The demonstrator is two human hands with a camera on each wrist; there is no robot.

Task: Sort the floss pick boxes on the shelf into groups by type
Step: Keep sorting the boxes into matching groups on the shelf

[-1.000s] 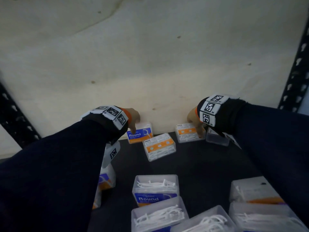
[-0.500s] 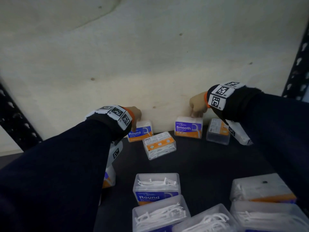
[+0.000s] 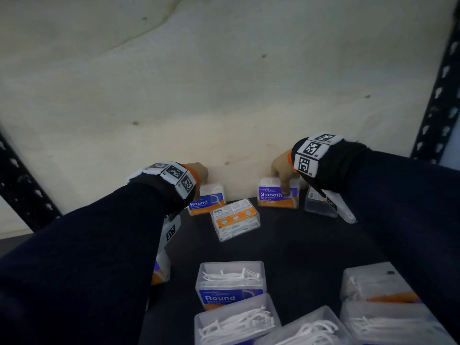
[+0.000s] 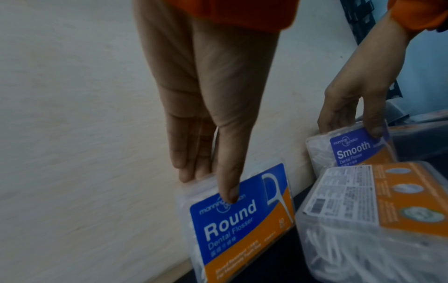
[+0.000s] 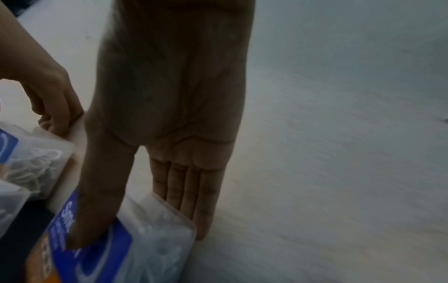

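A "Round" floss pick box (image 3: 207,201) (image 4: 242,220) with a blue and orange label stands upright against the back wall. My left hand (image 3: 199,175) (image 4: 208,181) pinches its top, thumb on the label and fingers behind. To the right, a purple and orange "Smooth" box (image 3: 276,195) (image 5: 121,249) (image 4: 354,151) also stands against the wall. My right hand (image 3: 282,173) (image 5: 145,226) pinches its top the same way. Between them a box with an orange back label (image 3: 235,219) lies flat.
A clear box (image 3: 318,202) sits at the back right under my right wrist. Several boxes crowd the front of the black shelf (image 3: 298,245), one a "Round" box (image 3: 231,285). Another box (image 3: 161,267) lies under my left arm. Black uprights (image 3: 438,95) flank the shelf.
My right hand has tipped the Smooth box from lying flat to standing with its label forward, and now holds its top. My left hand has stayed on the Round box.
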